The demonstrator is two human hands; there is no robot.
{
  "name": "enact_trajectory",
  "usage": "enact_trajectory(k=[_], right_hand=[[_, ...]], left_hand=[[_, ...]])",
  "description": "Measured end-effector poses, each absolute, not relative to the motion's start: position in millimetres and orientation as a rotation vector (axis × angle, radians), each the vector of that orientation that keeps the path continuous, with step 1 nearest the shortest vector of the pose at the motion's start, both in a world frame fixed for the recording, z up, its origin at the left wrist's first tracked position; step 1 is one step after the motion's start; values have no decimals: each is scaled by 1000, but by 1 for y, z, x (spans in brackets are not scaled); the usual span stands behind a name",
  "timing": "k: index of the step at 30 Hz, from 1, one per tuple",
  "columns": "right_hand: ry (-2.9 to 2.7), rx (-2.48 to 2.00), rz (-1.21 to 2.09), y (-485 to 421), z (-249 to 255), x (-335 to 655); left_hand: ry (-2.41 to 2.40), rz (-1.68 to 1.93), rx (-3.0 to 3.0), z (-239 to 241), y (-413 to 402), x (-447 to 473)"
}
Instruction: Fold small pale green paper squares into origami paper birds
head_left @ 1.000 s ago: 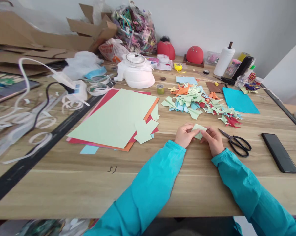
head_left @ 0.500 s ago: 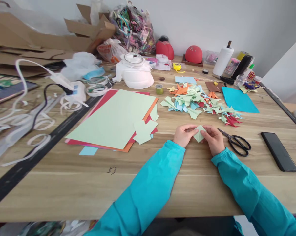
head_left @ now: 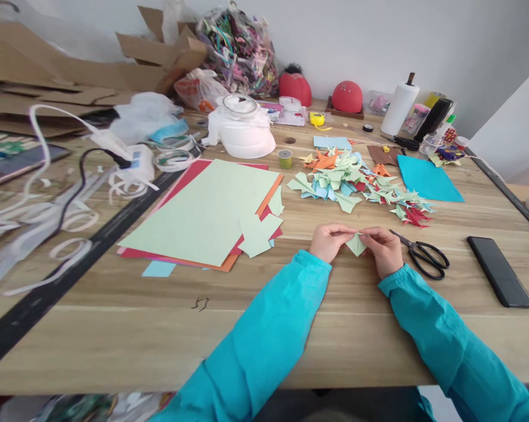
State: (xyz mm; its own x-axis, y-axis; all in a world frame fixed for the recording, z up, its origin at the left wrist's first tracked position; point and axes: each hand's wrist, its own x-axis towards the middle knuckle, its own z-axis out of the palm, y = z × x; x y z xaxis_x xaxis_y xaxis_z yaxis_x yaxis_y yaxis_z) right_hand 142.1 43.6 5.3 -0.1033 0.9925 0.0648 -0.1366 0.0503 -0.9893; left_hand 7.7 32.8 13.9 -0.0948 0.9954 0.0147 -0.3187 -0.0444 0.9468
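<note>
Between both hands is a small folded piece of pale green paper [head_left: 356,246], creased down its middle and pointing toward me. My left hand [head_left: 330,241] pinches its left side between thumb and fingers. On the other side my right hand [head_left: 383,248] grips it the same way, thumb on top. Black-handled scissors [head_left: 427,258] lie just right of my right hand. Beyond the hands spreads a pile of folded paper cranes [head_left: 341,174] in green, blue, orange and red. Left of my left hand lie loose pale green paper pieces [head_left: 258,234].
A stack of coloured paper sheets [head_left: 203,211] lies left of centre. A phone [head_left: 499,271] is at the right, and a turquoise sheet [head_left: 429,179] behind it. A thread spool [head_left: 284,158], a white wrapped roll [head_left: 241,129] and a power strip [head_left: 138,165] with cables stand farther back.
The green paper's upper part has folded down or tilted, so a downward-pointing triangle shows instead of a diamond. The thumbs have shifted up to its top edge.
</note>
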Motion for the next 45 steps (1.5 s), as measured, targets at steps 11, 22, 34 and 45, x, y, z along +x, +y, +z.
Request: enact_trajectory(k=[11,22,34,45], right_hand=[[-1069,-1022,1371,46,4,143],[-1118,-991,1431,43,9,144],[-1119,-1024,1341,42,6,143],[-1173,-996,1320,41,8,143]], left_hand=[[975,1401,736,8,34,11],[932,1403,542,15,33,10],[870,1333,598,14,33,11],[1074,1308,928,12,31,11]])
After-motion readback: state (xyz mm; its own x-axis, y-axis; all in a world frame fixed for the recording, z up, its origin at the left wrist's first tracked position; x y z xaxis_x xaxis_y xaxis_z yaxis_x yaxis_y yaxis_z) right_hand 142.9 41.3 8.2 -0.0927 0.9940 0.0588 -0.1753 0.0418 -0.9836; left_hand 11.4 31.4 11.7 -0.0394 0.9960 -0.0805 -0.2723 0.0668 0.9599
